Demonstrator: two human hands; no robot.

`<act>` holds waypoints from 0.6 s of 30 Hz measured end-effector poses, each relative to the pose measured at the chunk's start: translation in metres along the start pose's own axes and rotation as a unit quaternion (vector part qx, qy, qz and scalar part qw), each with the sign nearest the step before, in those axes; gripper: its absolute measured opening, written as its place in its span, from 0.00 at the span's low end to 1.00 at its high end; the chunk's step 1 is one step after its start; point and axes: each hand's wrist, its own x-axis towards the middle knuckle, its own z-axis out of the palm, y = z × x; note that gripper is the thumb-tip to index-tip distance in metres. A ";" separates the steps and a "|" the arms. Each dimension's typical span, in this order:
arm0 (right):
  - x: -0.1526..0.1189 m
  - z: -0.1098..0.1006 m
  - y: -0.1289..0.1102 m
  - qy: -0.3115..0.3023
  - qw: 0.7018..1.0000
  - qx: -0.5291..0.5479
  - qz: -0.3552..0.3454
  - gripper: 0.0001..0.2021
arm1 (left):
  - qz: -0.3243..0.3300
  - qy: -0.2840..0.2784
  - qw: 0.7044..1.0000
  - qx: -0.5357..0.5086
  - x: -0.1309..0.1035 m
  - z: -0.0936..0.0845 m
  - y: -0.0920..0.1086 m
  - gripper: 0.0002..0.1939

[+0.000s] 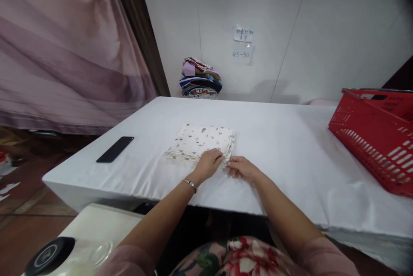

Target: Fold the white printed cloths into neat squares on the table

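A folded white cloth (203, 138) with a small scattered print lies flat on the white-covered table (274, 138). My left hand (209, 162), with a bracelet at the wrist, is closed on the cloth's near edge close to its right corner. Just to the right, my right hand (241, 168) pinches that same near right corner between thumb and fingers. Several layers show along the cloth's near side. What kind of cloth article it is cannot be told from its folded state.
A black phone-like slab (115, 149) lies on the table's left part. At the right edge stands a red plastic basket (368, 138). Folded textiles (200, 79) are stacked beyond the far edge by the wall. A pale surface with a black round object (50, 255) is at lower left.
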 end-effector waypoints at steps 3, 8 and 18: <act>0.001 0.004 0.001 0.022 1.000 -0.017 -0.015 0.11 | 0.016 -0.002 1.000 0.007 0.000 0.001 0.001 0.10; -0.002 0.009 0.000 0.043 0.997 -0.049 -0.036 0.10 | 0.021 -0.012 1.000 -0.016 -0.001 0.005 -0.003 0.03; 0.001 0.006 0.002 0.044 0.999 -0.019 -0.022 0.10 | 0.039 0.027 0.996 0.080 0.004 0.000 -0.004 0.07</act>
